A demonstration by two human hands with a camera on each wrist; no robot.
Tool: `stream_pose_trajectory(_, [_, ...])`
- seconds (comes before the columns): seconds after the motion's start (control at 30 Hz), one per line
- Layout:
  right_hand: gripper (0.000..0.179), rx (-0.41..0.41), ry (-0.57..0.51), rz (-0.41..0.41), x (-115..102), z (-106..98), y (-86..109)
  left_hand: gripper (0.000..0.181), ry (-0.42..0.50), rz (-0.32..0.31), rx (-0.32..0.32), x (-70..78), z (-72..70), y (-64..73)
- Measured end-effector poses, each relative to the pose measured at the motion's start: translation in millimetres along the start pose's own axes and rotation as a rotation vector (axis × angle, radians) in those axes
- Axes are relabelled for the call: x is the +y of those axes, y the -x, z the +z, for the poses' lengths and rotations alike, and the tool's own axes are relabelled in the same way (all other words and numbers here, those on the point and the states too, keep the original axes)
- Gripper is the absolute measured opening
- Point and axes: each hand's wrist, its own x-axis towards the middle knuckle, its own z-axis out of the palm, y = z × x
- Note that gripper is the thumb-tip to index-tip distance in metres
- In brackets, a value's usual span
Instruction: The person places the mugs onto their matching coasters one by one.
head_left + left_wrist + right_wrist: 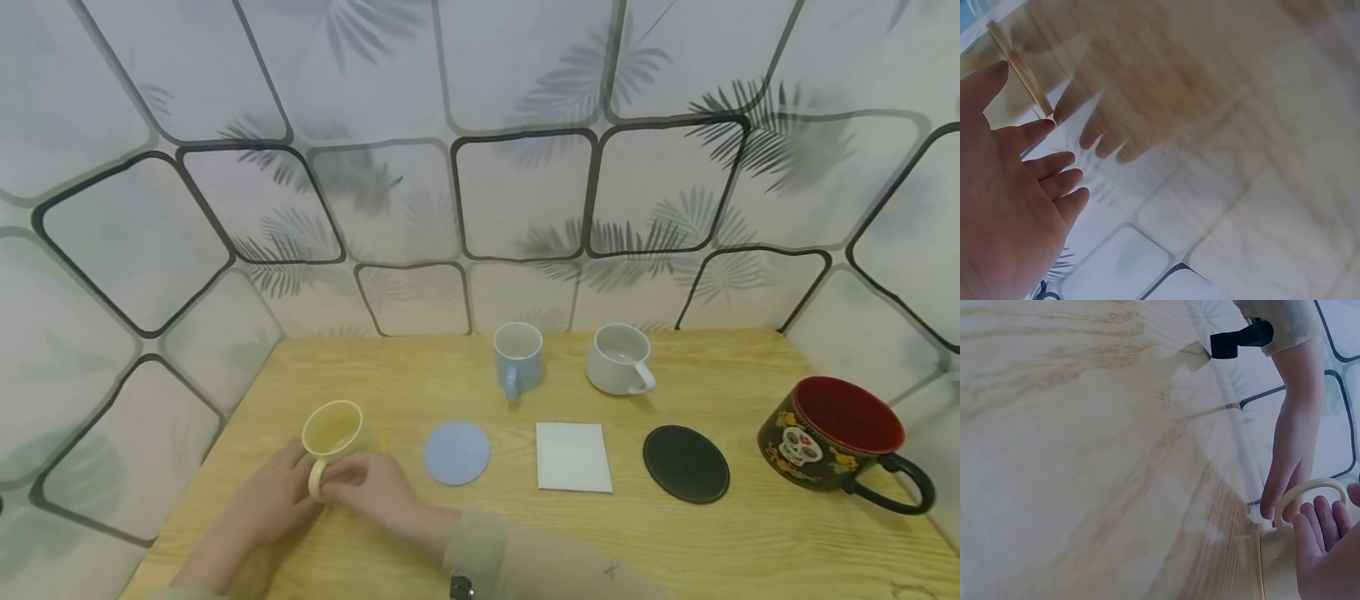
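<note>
Yellow mug | right hand: pinches handle | left hand: fingers loose, beside mug

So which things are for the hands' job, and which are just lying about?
Seems part of the job:
yellow mug
right hand, at its handle
left hand, beside it

Untouched, maybe just lying about:
blue mug
white mug
black mug
blue coaster
white coaster
black coaster

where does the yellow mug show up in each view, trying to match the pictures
Head: the yellow mug is left of centre, below mid-height.
Left wrist: what looks like the yellow mug is at upper left, only partly visible.
Right wrist: the yellow mug is at lower right, handle up.
Shared landmark: the left hand, beside the mug, appears in all three.
</note>
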Motion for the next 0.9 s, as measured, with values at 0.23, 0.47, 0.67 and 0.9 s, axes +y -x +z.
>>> stream_pose_trajectory(0.23, [0.014,0.005,0.032,0.009,-1.2,-9.2,-0.9,0.052,-0.022,0.021,0.022,-6.4,0.3,-0.9])
stream_pose_trajectory(0.47, [0.016,0.011,0.088,0.023,-5.6,-20.3,-1.6,0.062,-0.009,0.032,0.018,-6.9,-6.6,-3.3])
stream_pose_trajectory(0.67, [0.018,0.024,0.096,0.018,-6.0,-33.0,-1.9,0.059,0.015,0.014,0.030,-5.5,-10.5,-4.9])
stream_pose_trajectory(0.9, [0.022,0.055,0.085,0.035,-8.7,-51.0,-0.6,0.055,0.048,-0.019,0.041,-6.3,-12.4,-5.9])
